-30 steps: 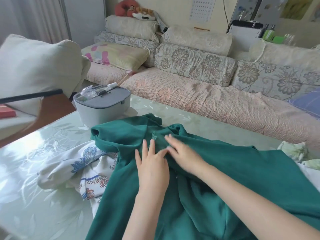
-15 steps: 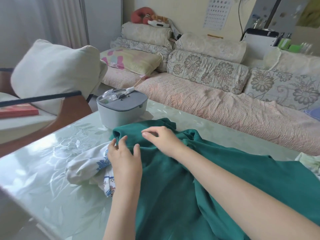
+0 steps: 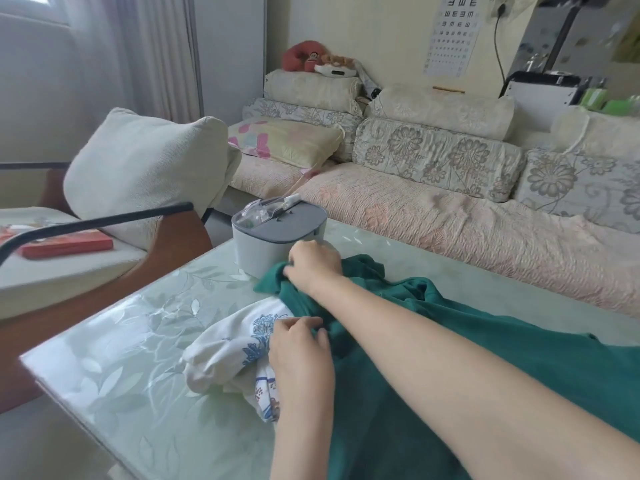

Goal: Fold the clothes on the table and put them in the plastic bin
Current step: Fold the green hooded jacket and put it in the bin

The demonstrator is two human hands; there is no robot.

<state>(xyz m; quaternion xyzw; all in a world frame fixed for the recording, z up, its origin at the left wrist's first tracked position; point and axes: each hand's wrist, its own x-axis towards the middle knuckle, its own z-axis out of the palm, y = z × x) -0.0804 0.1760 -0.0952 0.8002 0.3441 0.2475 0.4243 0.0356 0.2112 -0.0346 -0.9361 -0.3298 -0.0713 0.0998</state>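
The right hand (image 3: 313,266) reaches far across the table, its fingers curled tight around a bunched corner of the green garment (image 3: 381,427), right up against the grey lidded box (image 3: 277,237). Nearer in, the left hand (image 3: 299,355) has its fingers curled onto the garment's left edge, gripping it where it overlaps the white floral garment (image 3: 225,355). The right forearm crosses above the left hand. The green garment lies spread and rumpled over the right part of the table (image 3: 121,358), running off the bottom of the view; the white floral piece sits crumpled just beside it on the left, partly tucked under it. The tabletop is glossy pale green with a leaf pattern. Beyond it runs a long sofa (image 3: 450,230) with flowered cushions, a cream cushion (image 3: 145,168) sits on a chair at the left, and an eye chart (image 3: 453,32) hangs on the wall.
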